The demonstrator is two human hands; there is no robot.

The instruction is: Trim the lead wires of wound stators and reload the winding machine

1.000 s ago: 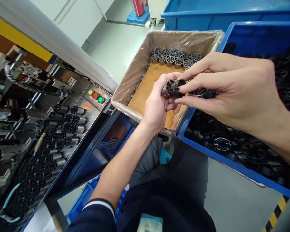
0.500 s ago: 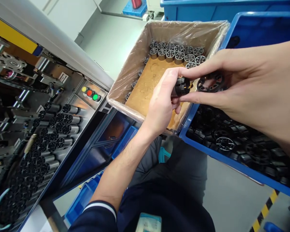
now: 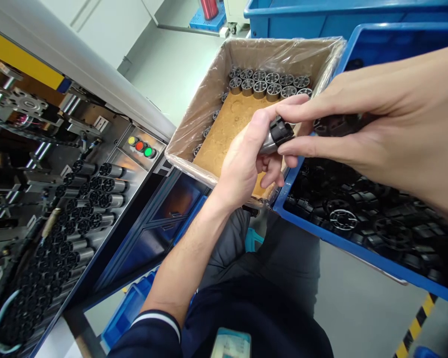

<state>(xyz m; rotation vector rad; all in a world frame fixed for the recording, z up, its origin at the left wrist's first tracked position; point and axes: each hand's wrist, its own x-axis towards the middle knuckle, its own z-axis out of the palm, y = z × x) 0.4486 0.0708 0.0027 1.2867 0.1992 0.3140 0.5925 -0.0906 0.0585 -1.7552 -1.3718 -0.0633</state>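
Observation:
My left hand [image 3: 242,159] is closed around a short metal cylinder [image 3: 269,145], held tilted above an open carton. A black slotted plastic end piece [image 3: 281,130] sits at the cylinder's upper end. The thumb and a finger of my right hand [image 3: 388,109] are at this end piece, the thumb touching its lower edge. More black plastic parts [image 3: 334,124] are tucked inside my right hand, mostly hidden by the fingers. Below, the plastic-lined carton [image 3: 194,171] contains upright cylinders [image 3: 260,89] along its far side, beside a brown cardboard sheet [image 3: 227,134].
On the right, a blue bin [image 3: 313,229] contains many loose black plastic parts [image 3: 377,214]. At left stands a machine with yellow, red and green buttons [image 3: 139,146] and stacked capped cylinders [image 3: 112,185]. Another blue bin [image 3: 302,25] is behind the carton.
The cylinder has tilted, showing more of its metal side. My right fingers have shifted around its black end, and the black parts in that hand have turned further into the palm.

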